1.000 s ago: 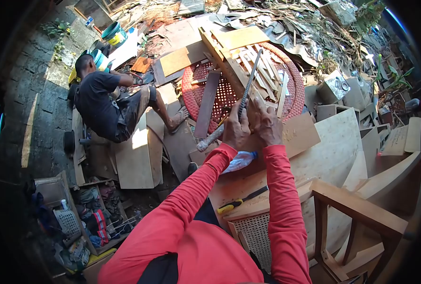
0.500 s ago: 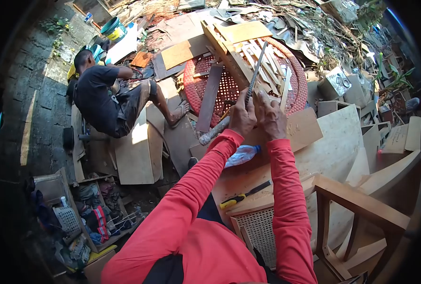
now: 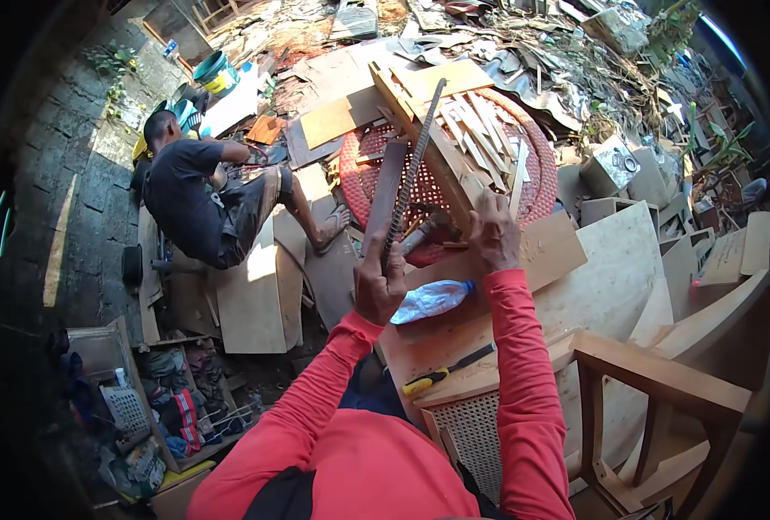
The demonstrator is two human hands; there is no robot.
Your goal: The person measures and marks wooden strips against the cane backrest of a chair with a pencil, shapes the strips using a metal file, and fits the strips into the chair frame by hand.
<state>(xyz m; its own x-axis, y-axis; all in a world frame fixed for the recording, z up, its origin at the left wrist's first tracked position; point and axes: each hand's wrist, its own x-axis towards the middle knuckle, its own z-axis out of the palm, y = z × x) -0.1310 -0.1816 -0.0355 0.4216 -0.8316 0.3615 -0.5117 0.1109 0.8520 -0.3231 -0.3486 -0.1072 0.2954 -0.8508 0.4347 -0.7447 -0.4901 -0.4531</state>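
Observation:
My left hand [image 3: 380,284] is closed around the lower end of a long, thin, ridged metal rod [image 3: 417,156], which points up and away. The fingers of my right hand [image 3: 495,232] are bent against the near end of a long wooden board [image 3: 428,130]. That board lies over a round red woven tabletop [image 3: 355,173] among thin wood strips [image 3: 480,134]. Between my hands a hammer [image 3: 432,227] rests near the board's end. Just below it lies a clear plastic bottle [image 3: 434,300] with a blue cap.
A co-worker [image 3: 196,195] sits at the left. A yellow-handled tool [image 3: 428,381] lies on the plywood [image 3: 614,269] before me. A wooden chair frame [image 3: 662,373] stands at the lower right, a crate of cloths [image 3: 177,403] at the lower left. Scrap wood covers the ground beyond.
My left hand has moved left and nearer to me with the rod, away from my right hand. The hammer and the board's near end now show more. The view has shifted slightly.

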